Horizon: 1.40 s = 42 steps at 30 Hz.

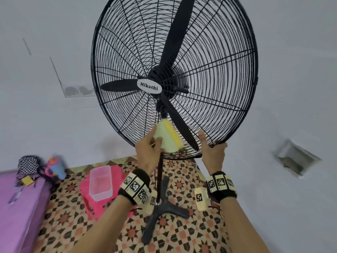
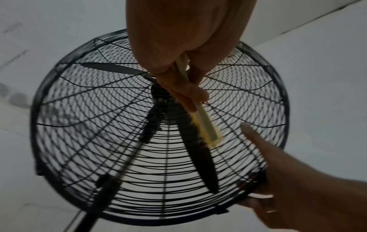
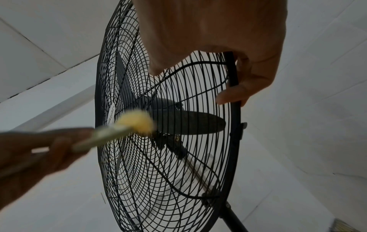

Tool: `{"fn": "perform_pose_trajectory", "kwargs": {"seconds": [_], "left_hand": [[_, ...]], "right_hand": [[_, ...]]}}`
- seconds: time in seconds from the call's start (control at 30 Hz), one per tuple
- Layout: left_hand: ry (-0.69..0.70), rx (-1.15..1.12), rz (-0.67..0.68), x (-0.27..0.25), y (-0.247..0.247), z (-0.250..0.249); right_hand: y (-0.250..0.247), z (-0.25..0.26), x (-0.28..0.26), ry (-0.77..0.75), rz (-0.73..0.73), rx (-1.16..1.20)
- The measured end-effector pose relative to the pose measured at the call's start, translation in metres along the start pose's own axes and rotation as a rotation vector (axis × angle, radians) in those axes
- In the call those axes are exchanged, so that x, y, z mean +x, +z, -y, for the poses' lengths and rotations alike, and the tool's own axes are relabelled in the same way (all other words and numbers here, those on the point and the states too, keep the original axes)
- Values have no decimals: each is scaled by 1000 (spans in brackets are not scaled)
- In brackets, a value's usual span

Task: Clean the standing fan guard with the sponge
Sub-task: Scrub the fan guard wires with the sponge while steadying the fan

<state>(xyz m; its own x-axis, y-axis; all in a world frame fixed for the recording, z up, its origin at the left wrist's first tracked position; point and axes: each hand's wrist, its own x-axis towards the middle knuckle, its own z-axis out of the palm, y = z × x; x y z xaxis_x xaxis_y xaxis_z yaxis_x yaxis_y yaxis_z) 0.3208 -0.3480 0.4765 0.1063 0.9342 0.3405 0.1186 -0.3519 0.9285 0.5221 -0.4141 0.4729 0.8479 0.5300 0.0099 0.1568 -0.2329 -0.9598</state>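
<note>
left hand point(image 1: 148, 152), at 6 o'clock of the fan guard point(image 1: 209, 73): fingers curled round the sponge point(image 1: 168, 136), pale green face toward the camera, yellow layer on its right side. sponge pressed flat against the lower front wires of the guard, just below the hub, beside the lowest blade point(image 1: 180, 125). left wrist view: sponge point(image 2: 206, 125) seen edge-on, pinched between thumb and fingers, yellow side touching the wires.

right hand point(image 1: 212, 150), at about 5 o'clock of the guard: fingers wrapped round the outer rim, thumb up along the front wires. right wrist view confirms: fingers point(image 3: 234, 94) hooked over the black rim band.

floor, near, 7 o'clock of the fan base point(image 1: 164, 209): clear plastic tub point(image 1: 101, 181) sitting on a pink cloth point(image 1: 85, 187); contents of tub cannot be told, looks clear through. patterned floor mat point(image 1: 182, 234) under all.

farther, 9 o'clock: purple bed point(image 1: 18, 207) carrying a checkered bag point(image 1: 28, 164) and a blue-pink cup point(image 1: 56, 168), blurred.

far: fan badge reading "mikachi" point(image 1: 149, 86); white wall point(image 1: 45, 33) behind.
</note>
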Motion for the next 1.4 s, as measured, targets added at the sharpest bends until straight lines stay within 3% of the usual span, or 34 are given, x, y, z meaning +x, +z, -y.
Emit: {"fn": "perform_pose_trajectory", "kwargs": {"seconds": [0.13, 0.37, 0.6, 0.77, 0.83, 0.97, 1.07, 1.27, 1.4], "left_hand": [[63, -77, 76, 1, 19, -14], [-43, 58, -26, 2, -16, 30], [118, -40, 134, -21, 28, -12], [-60, 125, 32, -24, 2, 41], [-68, 159, 11, -20, -9, 52], [-3, 10, 83, -26, 12, 12], [111, 43, 99, -34, 34, 0], [-27, 160, 17, -34, 5, 42], [69, 119, 42, -30, 19, 13]], "right_hand": [[-2, -1, 6, 24, 17, -40], [-2, 2, 1, 18, 39, -26], [-2, -2, 2, 48, 63, -25], [-7, -2, 4, 36, 90, 39], [-5, -5, 6, 51, 89, 34], [-1, -8, 5, 37, 89, 16], [-7, -8, 7, 35, 108, 33], [-7, -7, 10, 46, 126, 63], [-1, -9, 9, 35, 104, 24]]}}
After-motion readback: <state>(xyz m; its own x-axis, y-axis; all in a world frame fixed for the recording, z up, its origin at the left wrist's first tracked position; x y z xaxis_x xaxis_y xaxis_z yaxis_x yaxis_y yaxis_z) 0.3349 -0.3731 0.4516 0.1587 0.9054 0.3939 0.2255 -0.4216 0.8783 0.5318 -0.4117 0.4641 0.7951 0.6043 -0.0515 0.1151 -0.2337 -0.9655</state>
